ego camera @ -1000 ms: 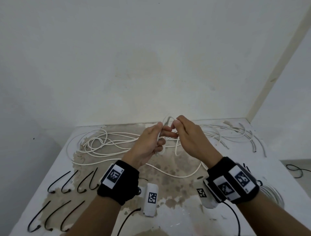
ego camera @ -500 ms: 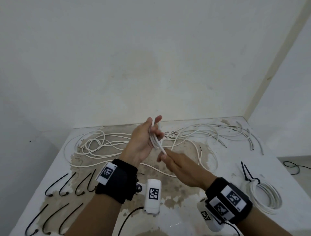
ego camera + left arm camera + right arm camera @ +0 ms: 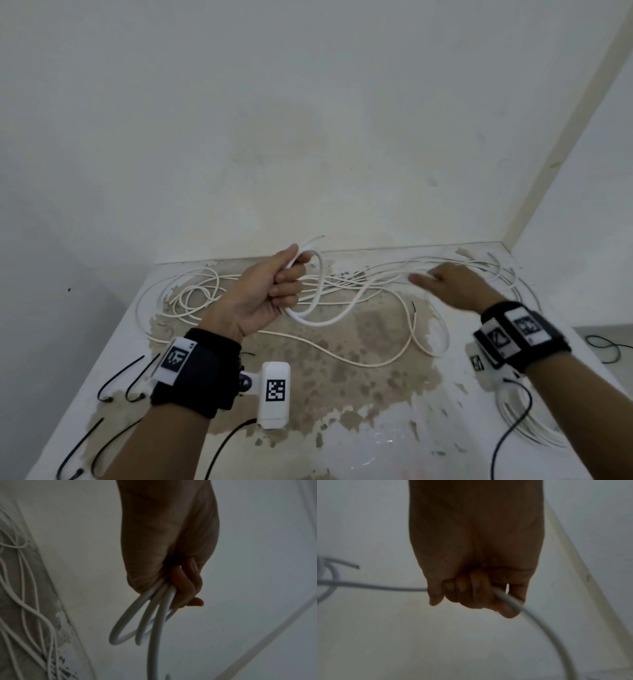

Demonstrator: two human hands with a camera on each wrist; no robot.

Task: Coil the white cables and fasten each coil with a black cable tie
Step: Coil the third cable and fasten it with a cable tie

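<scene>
My left hand (image 3: 284,284) is raised over the middle of the table and grips a small coil of white cable (image 3: 320,291), its loops hanging below the curled fingers (image 3: 185,586). In the left wrist view the coil (image 3: 137,622) shows about three strands. That cable runs right to my right hand (image 3: 442,281), which curls round it (image 3: 510,601) over the far right of the table. More loose white cables (image 3: 191,291) lie tangled along the back. Black cable ties (image 3: 133,380) lie in rows at the front left.
The white table (image 3: 376,428) has a brown stained patch in the middle and sits in a corner of white walls. A coiled white cable (image 3: 524,421) lies at the right edge under my right forearm. A black cord (image 3: 603,347) lies beyond the right edge.
My right hand has moved from beside the left hand, down and then far out to the right along the cable. The left hand keeps the coil and has turned a little.
</scene>
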